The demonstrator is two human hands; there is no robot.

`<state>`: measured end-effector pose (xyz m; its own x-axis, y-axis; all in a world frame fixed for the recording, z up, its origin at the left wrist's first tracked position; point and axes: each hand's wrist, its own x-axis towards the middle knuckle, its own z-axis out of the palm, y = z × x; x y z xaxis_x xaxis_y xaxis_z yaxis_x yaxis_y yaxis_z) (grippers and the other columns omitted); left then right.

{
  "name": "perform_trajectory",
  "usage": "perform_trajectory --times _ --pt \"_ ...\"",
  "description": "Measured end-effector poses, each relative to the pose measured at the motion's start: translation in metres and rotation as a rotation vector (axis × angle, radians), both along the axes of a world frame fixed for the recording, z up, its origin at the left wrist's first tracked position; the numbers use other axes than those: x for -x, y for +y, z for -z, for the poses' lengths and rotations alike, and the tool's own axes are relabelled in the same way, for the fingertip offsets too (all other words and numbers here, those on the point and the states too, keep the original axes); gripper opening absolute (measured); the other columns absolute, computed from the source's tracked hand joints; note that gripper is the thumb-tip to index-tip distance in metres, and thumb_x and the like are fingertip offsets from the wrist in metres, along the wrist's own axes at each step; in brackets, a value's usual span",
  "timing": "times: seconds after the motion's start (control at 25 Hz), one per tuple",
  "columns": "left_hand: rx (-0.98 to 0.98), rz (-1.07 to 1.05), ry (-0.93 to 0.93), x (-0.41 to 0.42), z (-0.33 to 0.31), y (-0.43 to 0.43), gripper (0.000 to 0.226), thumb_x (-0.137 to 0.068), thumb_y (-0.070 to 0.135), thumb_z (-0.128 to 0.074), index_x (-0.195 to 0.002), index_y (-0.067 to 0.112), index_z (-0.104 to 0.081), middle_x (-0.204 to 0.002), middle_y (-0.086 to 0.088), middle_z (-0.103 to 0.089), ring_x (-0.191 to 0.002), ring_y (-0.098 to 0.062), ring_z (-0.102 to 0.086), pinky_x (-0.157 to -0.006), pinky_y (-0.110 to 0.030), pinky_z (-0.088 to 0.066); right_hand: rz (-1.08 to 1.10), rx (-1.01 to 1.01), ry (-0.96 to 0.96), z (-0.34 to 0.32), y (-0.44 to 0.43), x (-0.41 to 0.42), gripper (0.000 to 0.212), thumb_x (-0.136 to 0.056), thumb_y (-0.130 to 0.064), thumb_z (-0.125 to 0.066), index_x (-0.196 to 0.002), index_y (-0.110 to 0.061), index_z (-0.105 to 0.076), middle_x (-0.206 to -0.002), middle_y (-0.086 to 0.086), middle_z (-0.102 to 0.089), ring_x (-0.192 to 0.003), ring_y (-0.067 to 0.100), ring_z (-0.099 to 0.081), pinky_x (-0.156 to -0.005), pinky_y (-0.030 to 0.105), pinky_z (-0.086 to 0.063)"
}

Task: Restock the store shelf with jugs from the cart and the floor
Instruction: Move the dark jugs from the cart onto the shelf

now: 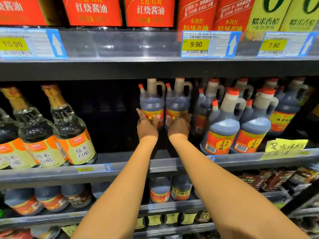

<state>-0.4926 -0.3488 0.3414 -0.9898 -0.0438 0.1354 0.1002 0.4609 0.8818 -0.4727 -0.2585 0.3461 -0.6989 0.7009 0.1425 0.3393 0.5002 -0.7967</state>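
Two dark vinegar jugs with orange caps and orange labels stand side by side deep on the middle shelf [120, 167]. My left hand [146, 125] grips the lower body of the left jug [151, 102]. My right hand [179, 125] grips the lower body of the right jug [177, 104]. Both arms reach in over the shelf's front rail. Whether the jugs' bases touch the shelf board is hidden behind my hands.
More jugs of the same kind [222, 125] stand in rows to the right. Clear vinegar bottles [69, 128] stand at the left, with a dark gap between them and the held jugs. Red cartons [93, 11] fill the shelf above; further jugs sit below.
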Motion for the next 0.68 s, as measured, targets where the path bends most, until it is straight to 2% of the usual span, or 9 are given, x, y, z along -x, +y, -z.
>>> perform_trajectory --times 0.12,0.24,0.32,0.4,0.48,0.56,0.64,0.68 --pt "-0.042 0.003 0.049 0.016 0.006 0.007 0.078 -0.096 0.038 -0.050 -0.152 0.009 -0.005 -0.138 -0.024 -0.046 -0.123 -0.037 -0.048 -0.097 -0.037 -0.039 -0.041 -0.013 0.051 0.003 0.008 0.014 0.073 -0.095 -0.033 -0.049 -0.145 0.008 -0.015 -0.153 0.025 -0.019 -0.142 0.033 -0.022 -0.116 0.035 -0.016" --pt "-0.058 -0.016 0.054 0.030 0.007 0.017 0.072 -0.095 0.038 -0.053 -0.148 0.004 -0.019 -0.132 -0.023 -0.052 -0.119 -0.038 -0.052 -0.092 -0.037 -0.042 -0.039 0.226 0.189 0.000 0.019 0.037 0.072 -0.089 -0.025 -0.062 -0.143 0.004 -0.024 -0.149 0.022 -0.031 -0.138 0.032 -0.031 -0.114 0.038 -0.024" --pt "-0.125 -0.038 0.031 0.037 0.006 0.024 0.061 -0.093 0.037 -0.056 -0.137 0.004 -0.029 -0.123 -0.018 -0.058 -0.110 -0.034 -0.057 -0.083 -0.035 -0.043 0.023 0.369 0.206 -0.003 0.023 0.049 0.078 -0.083 -0.025 -0.069 -0.142 0.000 -0.024 -0.145 0.021 -0.038 -0.134 0.032 -0.039 -0.110 0.039 -0.032" --pt "-0.204 -0.072 0.029 0.044 0.006 0.030 0.047 -0.093 0.037 -0.056 -0.122 0.007 -0.034 -0.111 -0.012 -0.061 -0.097 -0.027 -0.060 -0.074 -0.031 -0.041 0.050 0.420 0.241 -0.003 0.025 0.055 0.078 -0.082 -0.026 -0.071 -0.141 -0.002 -0.026 -0.140 0.018 -0.044 -0.129 0.030 -0.045 -0.105 0.036 -0.037" --pt "-0.323 -0.089 -0.002 0.051 0.007 0.036 0.039 -0.096 0.044 -0.042 -0.113 0.008 -0.041 -0.102 -0.007 -0.063 -0.090 -0.022 -0.061 -0.069 -0.031 -0.040 0.047 0.354 0.254 0.001 0.030 0.060 0.072 -0.084 -0.028 -0.069 -0.139 -0.002 -0.031 -0.136 0.019 -0.048 -0.125 0.032 -0.047 -0.101 0.037 -0.039" --pt "-0.509 -0.105 -0.087 0.060 0.005 0.042 0.050 -0.098 0.049 -0.022 -0.107 0.010 -0.052 -0.094 -0.006 -0.066 -0.088 -0.021 -0.063 -0.066 -0.029 -0.040 0.033 0.280 0.213 0.003 0.035 0.065 0.070 -0.084 -0.035 -0.067 -0.136 -0.003 -0.034 -0.134 0.020 -0.050 -0.124 0.036 -0.048 -0.100 0.042 -0.041" --pt "-0.676 -0.119 -0.153 0.069 0.005 0.046 0.064 -0.097 0.055 -0.012 -0.097 0.014 -0.061 -0.088 -0.005 -0.070 -0.087 -0.020 -0.066 -0.066 -0.029 -0.043 0.039 0.286 0.198 0.003 0.038 0.071 0.068 -0.085 -0.037 -0.065 -0.135 -0.005 -0.033 -0.133 0.019 -0.050 -0.122 0.036 -0.050 -0.098 0.042 -0.043" --pt "-0.672 -0.121 -0.161 0.074 0.007 0.048 0.069 -0.095 0.058 -0.010 -0.096 0.015 -0.064 -0.086 -0.005 -0.070 -0.087 -0.020 -0.066 -0.068 -0.029 -0.045 0.051 0.296 0.189 0.002 0.038 0.074 0.067 -0.085 -0.037 -0.065 -0.136 -0.006 -0.033 -0.133 0.019 -0.050 -0.121 0.036 -0.050 -0.098 0.042 -0.043"
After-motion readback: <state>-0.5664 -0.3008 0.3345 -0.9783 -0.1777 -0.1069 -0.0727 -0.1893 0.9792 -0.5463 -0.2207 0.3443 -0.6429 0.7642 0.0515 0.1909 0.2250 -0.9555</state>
